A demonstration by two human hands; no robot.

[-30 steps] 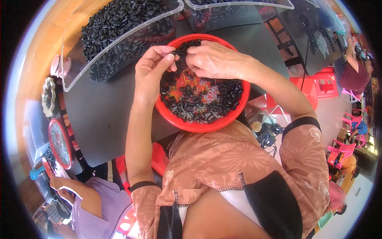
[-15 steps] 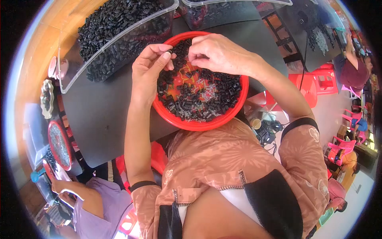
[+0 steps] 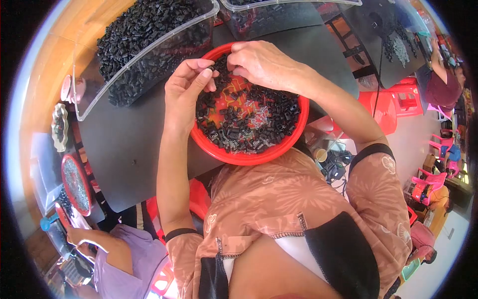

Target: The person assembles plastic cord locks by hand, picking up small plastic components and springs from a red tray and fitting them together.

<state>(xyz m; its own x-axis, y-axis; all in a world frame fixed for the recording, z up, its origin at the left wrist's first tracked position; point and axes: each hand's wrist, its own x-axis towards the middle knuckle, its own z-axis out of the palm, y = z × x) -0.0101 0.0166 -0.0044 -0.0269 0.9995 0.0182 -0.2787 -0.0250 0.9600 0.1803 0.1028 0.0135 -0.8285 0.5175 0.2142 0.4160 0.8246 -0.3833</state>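
Observation:
A red basin [image 3: 247,158] holds many small black plastic parts [image 3: 288,117] and small metal springs [image 3: 260,118]; its bottom is patterned red and yellow. Over the basin's left rim, my left hand [image 3: 189,82] pinches a small black plastic part [image 3: 213,68] between thumb and forefinger. My right hand [image 3: 261,62] is above the far side of the basin, just right of the left fingertips. Its fingers are curled together, and whatever lies between them is hidden.
A clear plastic bin [image 3: 149,60] heaped with black parts stands at the back left, beside a second clear bin [image 3: 271,20]. Red stools [image 3: 381,112] stand to the right. A person in purple [image 3: 127,256] sits at the lower left, near a red tray of springs [image 3: 75,184].
My right hand has moved slightly left, closer to my left fingertips. My left hand keeps its pinch in nearly the same place.

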